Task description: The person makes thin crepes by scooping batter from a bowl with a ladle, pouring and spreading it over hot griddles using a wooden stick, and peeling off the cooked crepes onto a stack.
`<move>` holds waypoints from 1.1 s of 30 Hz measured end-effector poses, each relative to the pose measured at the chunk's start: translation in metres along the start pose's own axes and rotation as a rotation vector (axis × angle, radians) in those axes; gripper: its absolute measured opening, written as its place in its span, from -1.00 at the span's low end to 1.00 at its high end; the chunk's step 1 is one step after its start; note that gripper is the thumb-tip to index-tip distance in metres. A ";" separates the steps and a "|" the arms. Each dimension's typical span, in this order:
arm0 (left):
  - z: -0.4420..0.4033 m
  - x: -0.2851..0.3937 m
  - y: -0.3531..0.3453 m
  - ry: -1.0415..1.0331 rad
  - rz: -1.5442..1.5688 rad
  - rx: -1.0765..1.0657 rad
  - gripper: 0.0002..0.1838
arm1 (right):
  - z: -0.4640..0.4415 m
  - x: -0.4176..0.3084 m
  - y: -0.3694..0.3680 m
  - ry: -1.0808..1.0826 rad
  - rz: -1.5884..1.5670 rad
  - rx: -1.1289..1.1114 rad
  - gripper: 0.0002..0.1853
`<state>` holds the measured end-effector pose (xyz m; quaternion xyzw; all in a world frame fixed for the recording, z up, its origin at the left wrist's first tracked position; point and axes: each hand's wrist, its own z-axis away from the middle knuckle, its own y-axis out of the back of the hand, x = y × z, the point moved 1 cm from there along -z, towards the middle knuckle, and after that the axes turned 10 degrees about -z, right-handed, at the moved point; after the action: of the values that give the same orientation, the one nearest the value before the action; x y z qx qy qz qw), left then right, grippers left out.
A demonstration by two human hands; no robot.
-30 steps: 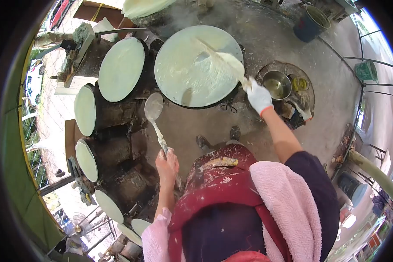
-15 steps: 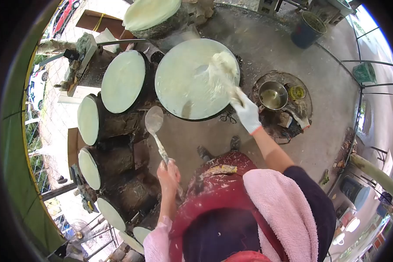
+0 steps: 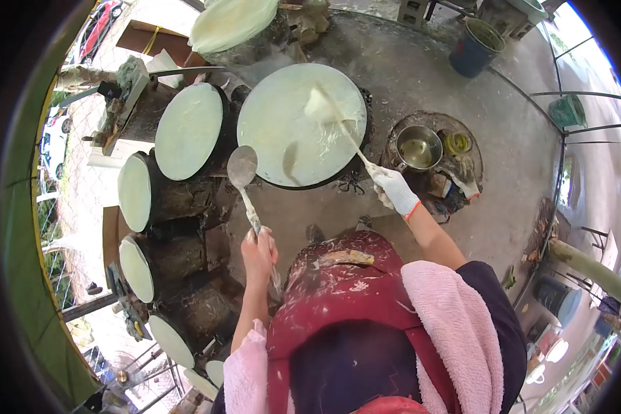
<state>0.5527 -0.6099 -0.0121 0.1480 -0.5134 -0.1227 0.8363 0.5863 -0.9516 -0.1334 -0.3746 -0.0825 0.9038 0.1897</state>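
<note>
A white-gloved right hand (image 3: 395, 190) wraps a long, pale-tipped stick (image 3: 350, 137) reaching past the edge of a large, round, cream-coated griddle (image 3: 272, 114); the bare left hand (image 3: 259, 257) grips a long-handled metal ladle (image 3: 242, 166), open grey floor (image 3: 286, 212) alongside.

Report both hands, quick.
Left hand: closed, holding the ladle by its handle.
Right hand, gloved: closed, holding a long-handled spreader.

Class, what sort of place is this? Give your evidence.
Probably a semi-outdoor cooking workshop: several pale, batter-like rounds, a ladle in the left hand, and wire fencing along the open side.
</note>
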 end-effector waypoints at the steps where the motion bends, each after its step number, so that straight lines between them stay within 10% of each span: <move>1: -0.009 0.002 0.001 -0.010 -0.012 -0.017 -0.75 | 0.000 0.000 -0.003 -0.020 0.017 -0.048 -0.61; 14: -0.249 0.060 -0.055 -0.163 0.068 -0.470 -0.74 | 0.039 0.028 -0.041 0.257 0.173 0.179 -0.56; 23: -0.183 0.016 -0.038 0.221 0.309 -0.548 -0.83 | 0.042 0.081 -0.139 0.021 -0.293 0.129 -0.59; 26: -0.163 0.016 -0.026 0.373 0.523 -0.563 -0.83 | 0.011 0.105 -0.101 0.377 -0.187 0.295 -0.57; 33: -0.156 0.003 -0.069 0.587 1.084 -0.444 -0.89 | 0.028 0.094 -0.141 -0.037 -0.290 -0.003 -0.63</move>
<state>0.6898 -0.6562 -0.1029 -0.2806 -0.2281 0.2584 0.8958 0.5452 -0.7849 -0.1327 -0.3424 -0.1404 0.8736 0.3161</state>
